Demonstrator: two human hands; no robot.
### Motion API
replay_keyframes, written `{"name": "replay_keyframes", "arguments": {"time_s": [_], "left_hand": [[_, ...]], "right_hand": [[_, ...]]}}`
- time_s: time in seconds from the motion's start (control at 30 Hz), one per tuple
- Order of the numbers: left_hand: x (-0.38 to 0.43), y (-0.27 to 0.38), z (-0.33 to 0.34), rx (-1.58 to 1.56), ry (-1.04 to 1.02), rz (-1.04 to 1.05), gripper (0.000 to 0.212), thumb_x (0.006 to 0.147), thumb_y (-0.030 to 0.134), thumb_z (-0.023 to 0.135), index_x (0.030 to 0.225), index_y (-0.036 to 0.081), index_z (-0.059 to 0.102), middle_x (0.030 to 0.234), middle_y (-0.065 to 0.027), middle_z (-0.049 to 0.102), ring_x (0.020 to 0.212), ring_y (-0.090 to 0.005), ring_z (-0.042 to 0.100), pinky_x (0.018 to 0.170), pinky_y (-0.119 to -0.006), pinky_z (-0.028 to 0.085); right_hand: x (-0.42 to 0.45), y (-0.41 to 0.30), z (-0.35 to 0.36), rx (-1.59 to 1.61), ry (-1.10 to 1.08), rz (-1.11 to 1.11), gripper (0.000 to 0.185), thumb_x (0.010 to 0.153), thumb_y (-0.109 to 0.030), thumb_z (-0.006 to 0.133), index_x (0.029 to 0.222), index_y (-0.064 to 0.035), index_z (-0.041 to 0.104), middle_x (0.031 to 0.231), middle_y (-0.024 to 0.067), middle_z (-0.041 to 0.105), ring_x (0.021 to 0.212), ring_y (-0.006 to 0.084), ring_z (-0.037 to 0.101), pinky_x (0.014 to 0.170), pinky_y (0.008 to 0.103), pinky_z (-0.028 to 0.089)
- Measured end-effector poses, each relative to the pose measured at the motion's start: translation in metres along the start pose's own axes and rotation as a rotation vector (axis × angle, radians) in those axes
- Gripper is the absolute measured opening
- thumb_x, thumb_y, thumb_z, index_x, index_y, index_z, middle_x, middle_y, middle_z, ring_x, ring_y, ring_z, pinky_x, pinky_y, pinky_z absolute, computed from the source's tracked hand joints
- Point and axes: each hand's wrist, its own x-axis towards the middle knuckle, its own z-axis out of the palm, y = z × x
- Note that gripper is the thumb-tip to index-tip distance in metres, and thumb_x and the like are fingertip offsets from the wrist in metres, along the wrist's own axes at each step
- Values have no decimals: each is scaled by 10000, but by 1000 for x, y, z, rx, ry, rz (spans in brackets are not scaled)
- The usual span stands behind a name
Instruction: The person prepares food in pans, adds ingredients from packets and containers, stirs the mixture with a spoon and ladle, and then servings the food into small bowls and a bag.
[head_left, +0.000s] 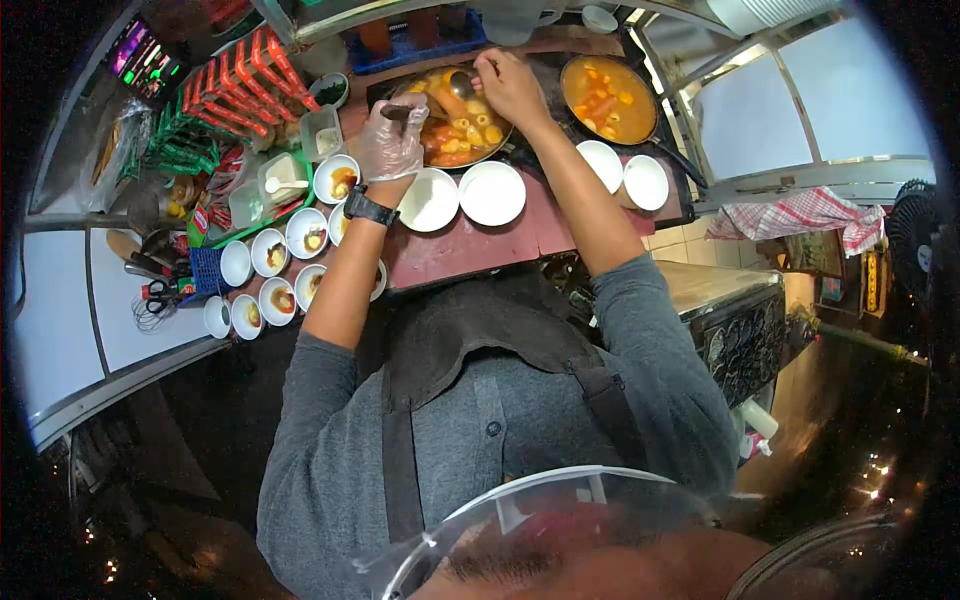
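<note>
My left hand (391, 146), in a clear plastic glove and with a dark watch at the wrist, is closed around a dark handle (396, 112) at the left side of a pan (498, 145). What that handle belongs to is hidden. Orange broth with sausage-like pieces and yellow chunks (474, 135) fills this pan. Bare, my right hand (516, 90) grips a metal ladle (460, 84) over the pan's upper part; its handle is mostly covered by my fingers. Two white bowls (427, 202) (491, 193) stand just in front of the pan, their insides looking bare.
Right of my right arm is a second pan of orange stew (609, 97), its handle (681, 161) jutting outward. Two white bowls (646, 182) sit below it. Several small bowls with sauces (277, 300) line the left, beside plastic tubs (283, 176), noodle packets (240, 82) and scissors (157, 295).
</note>
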Motion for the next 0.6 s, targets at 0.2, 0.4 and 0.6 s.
{"name": "replay_keyframes", "arguments": {"time_s": [0.2, 0.4, 0.6], "left_hand": [[5, -3, 3, 15, -27, -57, 191, 991, 200, 714, 1071, 44, 639, 954, -42, 724, 860, -129, 675, 805, -294, 533], [9, -6, -13, 168, -60, 130, 152, 991, 151, 709, 1048, 38, 624, 959, -48, 722, 842, -120, 666, 795, -282, 534], [6, 41, -28, 80, -100, 212, 74, 947, 20, 701, 1012, 22, 667, 948, -63, 708, 798, -149, 646, 733, -292, 514]], "right_hand": [[-5, 5, 18, 33, -75, 27, 249, 1007, -231, 547, 1012, -15, 671, 907, 225, 676, 912, 417, 664, 806, 507, 529], [-9, 9, 1, 688, 72, 584, 249, 1075, -189, 468, 1081, 37, 573, 1015, 158, 646, 921, 290, 740, 760, 409, 637], [-28, 16, -27, 979, 79, 563, 231, 1093, -190, 457, 1165, 28, 488, 1124, 170, 580, 909, 333, 727, 786, 409, 642]]}}
